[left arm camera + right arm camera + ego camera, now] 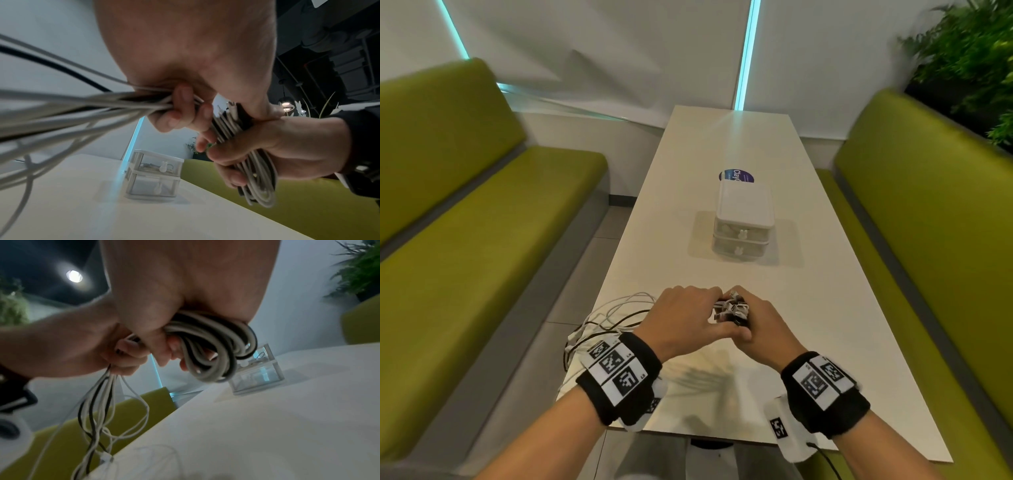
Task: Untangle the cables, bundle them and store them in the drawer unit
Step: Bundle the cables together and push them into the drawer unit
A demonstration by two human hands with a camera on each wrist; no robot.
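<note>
Both your hands meet over the near end of the table [825, 342]. Your right hand [760, 325] is curled round a coiled bundle [216, 350] of white and black cables; head view shows only the connector tips poking up betw. your knuckles, while the right wrist cam shows the full loops hanging under the fist. Your left hand [681, 315] grips the loose cable strands [82, 104], fingers wrapped round them, seen only from the left wrist cam. Head view adds the slack trailing off the table's left edge. Drawer unit [743, 222] sits mid-table, well apart from the hands, w/ both drawers closed.
</note>
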